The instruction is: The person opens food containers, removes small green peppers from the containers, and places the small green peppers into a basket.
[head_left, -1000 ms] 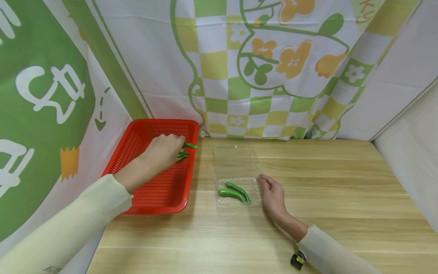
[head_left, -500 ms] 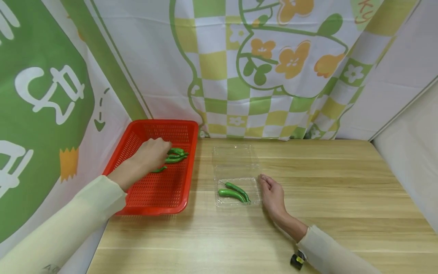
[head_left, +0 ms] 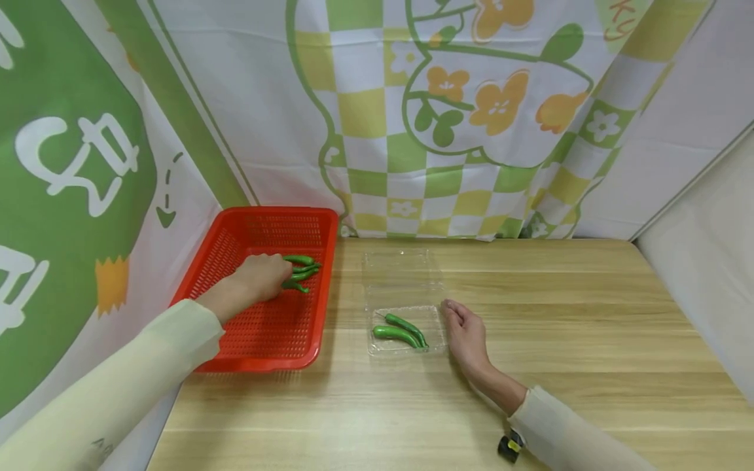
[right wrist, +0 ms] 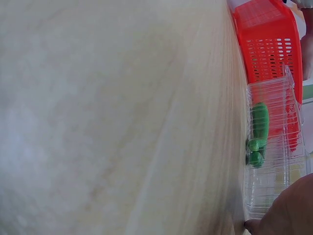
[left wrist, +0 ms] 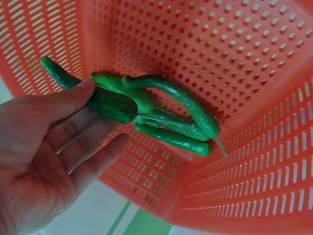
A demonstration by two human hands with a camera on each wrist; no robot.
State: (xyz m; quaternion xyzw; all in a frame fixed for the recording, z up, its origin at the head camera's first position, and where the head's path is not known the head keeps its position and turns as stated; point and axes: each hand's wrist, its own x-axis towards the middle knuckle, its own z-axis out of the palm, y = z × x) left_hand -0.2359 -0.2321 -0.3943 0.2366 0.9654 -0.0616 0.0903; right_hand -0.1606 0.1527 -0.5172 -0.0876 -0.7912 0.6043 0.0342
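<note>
My left hand (head_left: 265, 276) reaches into a red plastic basket (head_left: 318, 327) on the left of the table. In the left wrist view its thumb and fingers pinch a dark green chili pepper (left wrist: 115, 105). Beneath that pepper several more green peppers (left wrist: 183, 100) lie together on the basket floor. My right hand (head_left: 468, 333) grips the right edge of a clear plastic clamshell box (head_left: 406, 306), whose lid lies folded back. Inside the box's near half rest two green peppers (head_left: 394, 335), side by side. The right wrist view shows only part of the right hand (right wrist: 288, 210), at the box's end.
The wooden table (head_left: 565, 314) runs up to a patterned curtain (head_left: 412, 150) at the back. A green and white printed cloth (head_left: 71, 196) hangs at the left, close to the basket. A small black device (head_left: 509, 448) sits at the right wrist.
Inside the basket my left hand has moved left, then nearer me, uncovering more of the peppers. The right hand and the box keep their places.
</note>
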